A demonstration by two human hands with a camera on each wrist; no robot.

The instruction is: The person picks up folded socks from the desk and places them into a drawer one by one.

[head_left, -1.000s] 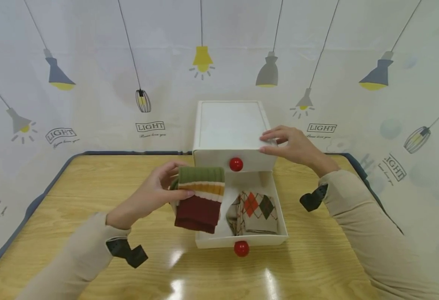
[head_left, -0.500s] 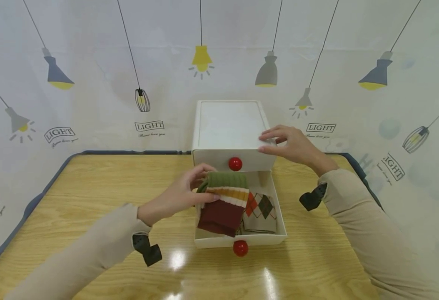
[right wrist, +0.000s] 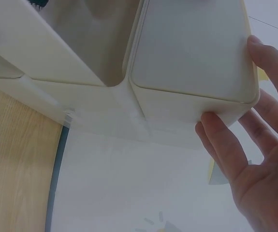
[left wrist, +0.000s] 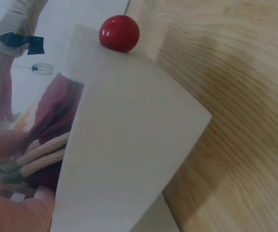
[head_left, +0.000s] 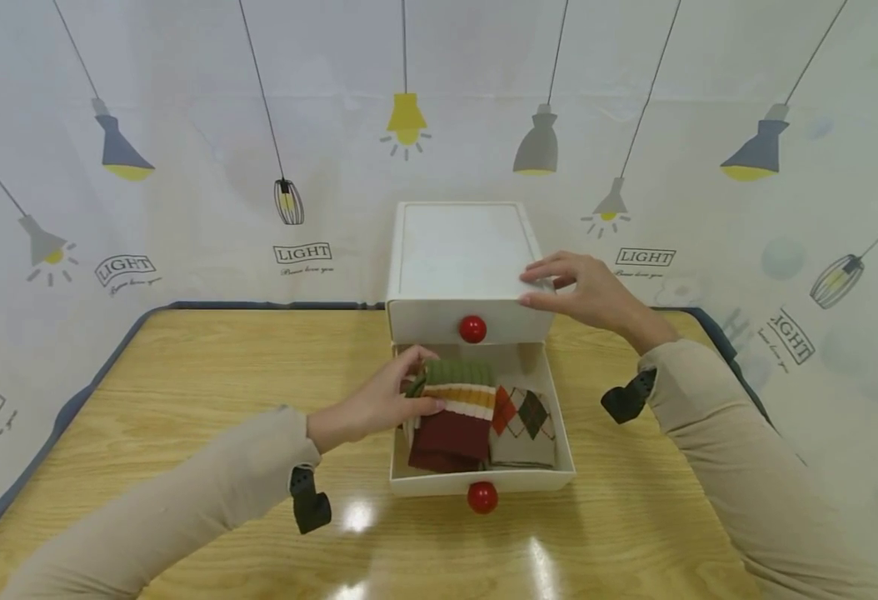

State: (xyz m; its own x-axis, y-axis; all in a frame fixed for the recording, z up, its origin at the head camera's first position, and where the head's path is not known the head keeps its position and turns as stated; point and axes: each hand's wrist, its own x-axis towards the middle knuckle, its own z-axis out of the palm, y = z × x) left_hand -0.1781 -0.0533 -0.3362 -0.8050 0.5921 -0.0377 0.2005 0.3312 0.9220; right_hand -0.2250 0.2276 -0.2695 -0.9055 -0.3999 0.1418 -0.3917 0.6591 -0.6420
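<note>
A white two-drawer cabinet (head_left: 460, 250) stands at the back of the wooden table (head_left: 184, 375). Its lower drawer (head_left: 551, 479) is pulled out, with a red knob (head_left: 481, 497) at the front. My left hand (head_left: 382, 400) holds a folded striped sock bundle (head_left: 450, 412), green, yellow and maroon, down in the drawer's left half. An argyle sock bundle (head_left: 523, 425) lies in the right half. In the left wrist view the striped socks (left wrist: 42, 145) show behind the drawer wall (left wrist: 124, 159). My right hand (head_left: 585, 292) rests with straight fingers on the cabinet's top right corner (right wrist: 247, 92).
The upper drawer is closed, with its own red knob (head_left: 472, 328). A curtain printed with lamps (head_left: 184, 167) hangs close behind the table. Bare tabletop lies to the left, right and front of the cabinet.
My left hand carried the striped socks rightward from beside the drawer and lowered them into its left half. The right hand stayed on the cabinet.
</note>
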